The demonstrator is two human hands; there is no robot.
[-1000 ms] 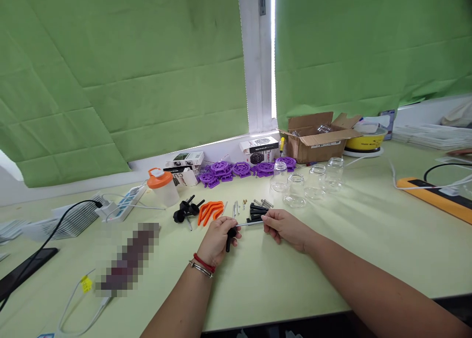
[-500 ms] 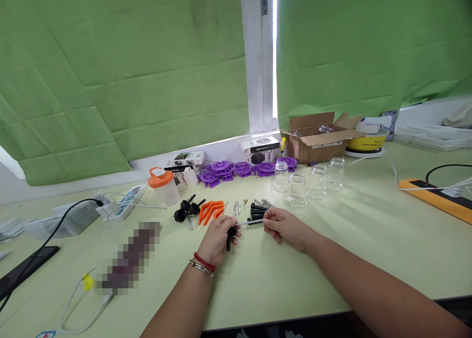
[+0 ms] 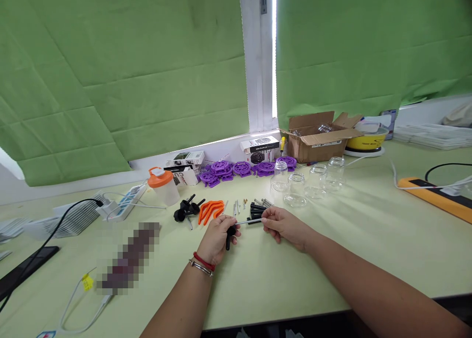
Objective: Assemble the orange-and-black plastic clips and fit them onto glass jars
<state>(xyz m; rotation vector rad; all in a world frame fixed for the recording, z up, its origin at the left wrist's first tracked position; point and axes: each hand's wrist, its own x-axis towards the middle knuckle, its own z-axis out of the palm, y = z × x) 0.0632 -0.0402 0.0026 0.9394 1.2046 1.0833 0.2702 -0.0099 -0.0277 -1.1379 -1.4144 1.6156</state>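
Observation:
My left hand (image 3: 221, 232) is closed on a black plastic part with a stubby handle (image 3: 229, 237), held just above the table. From that part a thin metal rod (image 3: 248, 222) runs to the right. The fingertips of my right hand (image 3: 278, 225) pinch the rod's far end. Behind my hands lie black tapered pieces (image 3: 257, 210), small springs (image 3: 263, 202), metal pins (image 3: 236, 208) and tiny brass bits (image 3: 245, 201). Left of these are orange bent handles (image 3: 211, 211) and more black parts with stems (image 3: 189, 208).
Purple plastic rings (image 3: 242, 169) and small printed boxes (image 3: 260, 151) line the back. Clear glass jars (image 3: 296, 190) stand right of centre, before an open cardboard box (image 3: 319, 148). An orange-lidded shaker bottle (image 3: 164, 186) is at left, and an orange power strip (image 3: 438, 198) at right.
Almost nothing differs. My right hand has shifted very slightly left, and both hands keep hold of the black part and rod.

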